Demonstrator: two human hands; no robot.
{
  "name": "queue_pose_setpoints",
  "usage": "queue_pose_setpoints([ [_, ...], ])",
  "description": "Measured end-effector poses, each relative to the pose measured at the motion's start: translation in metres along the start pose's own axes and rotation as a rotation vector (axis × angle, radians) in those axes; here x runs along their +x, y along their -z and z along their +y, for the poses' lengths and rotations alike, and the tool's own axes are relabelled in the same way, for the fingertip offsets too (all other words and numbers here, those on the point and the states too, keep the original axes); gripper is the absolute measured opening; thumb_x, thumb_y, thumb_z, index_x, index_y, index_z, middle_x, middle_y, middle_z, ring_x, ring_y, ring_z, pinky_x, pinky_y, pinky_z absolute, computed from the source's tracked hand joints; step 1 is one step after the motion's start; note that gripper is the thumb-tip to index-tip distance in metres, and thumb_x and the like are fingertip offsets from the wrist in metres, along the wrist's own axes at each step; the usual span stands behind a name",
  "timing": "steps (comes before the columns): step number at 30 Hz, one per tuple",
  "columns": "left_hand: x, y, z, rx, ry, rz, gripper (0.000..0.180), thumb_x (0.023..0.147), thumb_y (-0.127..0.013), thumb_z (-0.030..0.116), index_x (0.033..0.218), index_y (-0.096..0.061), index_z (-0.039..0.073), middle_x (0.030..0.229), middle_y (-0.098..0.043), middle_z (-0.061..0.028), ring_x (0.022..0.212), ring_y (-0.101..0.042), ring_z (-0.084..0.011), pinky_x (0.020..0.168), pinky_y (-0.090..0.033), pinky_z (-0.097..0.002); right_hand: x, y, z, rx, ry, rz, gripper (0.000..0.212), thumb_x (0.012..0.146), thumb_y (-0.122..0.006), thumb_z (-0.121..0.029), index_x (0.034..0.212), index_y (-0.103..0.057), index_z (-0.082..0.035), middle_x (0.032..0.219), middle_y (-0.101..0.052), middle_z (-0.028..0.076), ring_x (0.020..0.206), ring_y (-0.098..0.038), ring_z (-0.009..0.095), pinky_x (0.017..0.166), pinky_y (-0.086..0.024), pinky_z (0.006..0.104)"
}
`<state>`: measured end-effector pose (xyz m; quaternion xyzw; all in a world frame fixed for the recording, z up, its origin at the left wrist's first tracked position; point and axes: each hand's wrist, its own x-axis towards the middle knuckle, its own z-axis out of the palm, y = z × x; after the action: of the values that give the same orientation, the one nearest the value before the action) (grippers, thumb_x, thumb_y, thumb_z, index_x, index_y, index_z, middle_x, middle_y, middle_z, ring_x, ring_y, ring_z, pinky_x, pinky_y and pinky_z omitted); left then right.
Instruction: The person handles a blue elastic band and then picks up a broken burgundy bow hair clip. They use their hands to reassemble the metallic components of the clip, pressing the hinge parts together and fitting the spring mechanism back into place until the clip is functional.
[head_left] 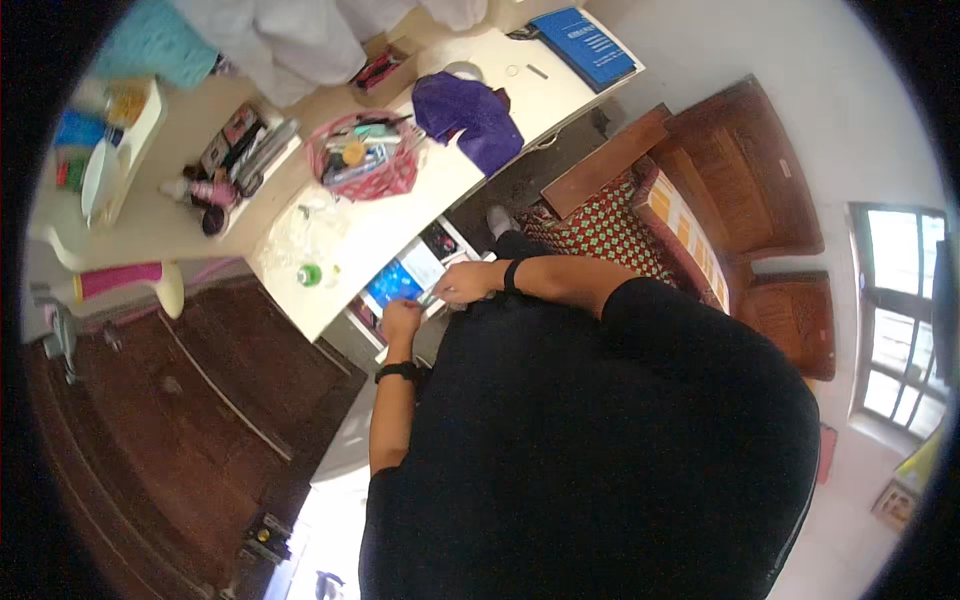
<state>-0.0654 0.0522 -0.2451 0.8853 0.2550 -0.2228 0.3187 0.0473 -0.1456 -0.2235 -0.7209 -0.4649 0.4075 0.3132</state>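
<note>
Just two hands (403, 320) (466, 283), one drawer (461, 237).

From my end of the feed, I cannot read any words or numbers. On the long cream-coloured desk (500, 58), the blue rectangular book-like cover (580, 45) carries several lines of white print, too small and blurred for me to make out. In the open white drawer (462, 240), the bright-blue glossy flat packet (392, 284) shows paler marks; I cannot tell whether they are lettering.
</note>
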Motion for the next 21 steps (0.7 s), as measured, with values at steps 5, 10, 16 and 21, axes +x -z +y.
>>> queue_pose_setpoints([
  [5,0.015,-0.013,-0.016,0.188,-0.138,-0.068,0.028,0.073,-0.071,0.032,0.084,-0.076,0.007,0.084,-0.071,-0.0193,0.08,-0.069,-0.036,0.073,-0.054,-0.0428,-0.014,0.043,-0.002,0.044,-0.002,0.215,0.027,0.079,-0.061,-0.028,0.088,-0.072,-0.005,0.084,-0.07,0.017,0.078,-0.067,0.034,0.073,-0.053,0.0428],
  [10,-0.001,-0.008,-0.012,0.096,-0.098,-0.016,0.033,0.077,-0.068,0.037,0.088,-0.076,0.008,0.086,-0.071,-0.0196,0.084,-0.07,-0.0362,0.074,-0.054,-0.0438,-0.038,0.116,0.028,0.07,-0.03,0.709,0.015,0.078,-0.066,-0.018,0.076,-0.067,-0.004,0.067,-0.066,0.014,0.056,-0.064,0.026,0.054,-0.049,0.0379],
  [16,-0.007,0.003,0.021,0.262,0.043,-0.123,0.046,0.079,-0.066,0.048,0.091,-0.074,0.004,0.093,-0.07,-0.0226,0.091,-0.067,-0.0401,0.079,-0.052,-0.0479,-0.08,0.233,0.11,-0.148,-0.481,1.282,0.021,0.082,-0.064,-0.023,0.088,-0.071,-0.005,0.082,-0.068,0.015,0.076,-0.065,0.033,0.069,-0.052,0.0416],
  [21,0.003,-0.017,0.028,0.468,0.123,-0.222,0.073,0.076,-0.064,0.066,0.09,-0.071,-0.005,0.098,-0.067,-0.028,0.096,-0.066,-0.042,0.083,-0.052,-0.0483,-0.091,0.297,0.176,-0.177,-0.693,1.337,0.026,0.082,-0.065,-0.022,0.102,-0.071,-0.006,0.093,-0.064,0.019,0.089,-0.061,0.036,0.082,-0.05,0.0455],
])
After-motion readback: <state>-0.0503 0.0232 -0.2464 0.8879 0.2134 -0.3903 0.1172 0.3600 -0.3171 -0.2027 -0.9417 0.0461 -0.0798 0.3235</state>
